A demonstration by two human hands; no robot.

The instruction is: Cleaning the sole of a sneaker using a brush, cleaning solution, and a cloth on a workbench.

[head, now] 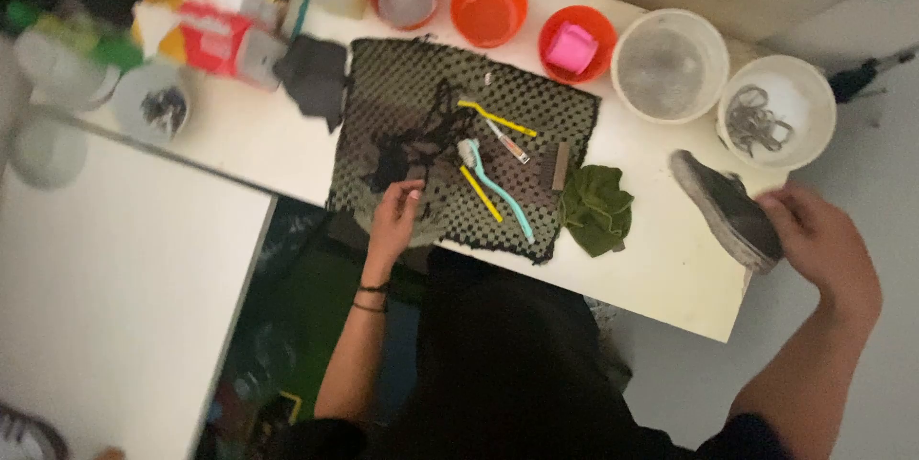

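On the white desk [661,269] lies a dark checkered mat [536,106], and everything else sits around it: the left hand [394,216] rests on the mat's near edge, fingertips touching a tangle of black laces [421,139] at its middle, with a teal brush [498,187], yellow sticks [498,118] and a small grey block [560,166] lying right of the laces. Just off the mat's near right corner is a crumpled green cloth [595,206], and well right of that the right hand [818,235] has its grip closed on the heel of a dark shoe [723,206] lying at the desk's right edge. Beyond the mat's far edge stand three orange bowls [488,5], one holding a pink cup [572,46], and to their right two white bowls [670,63].
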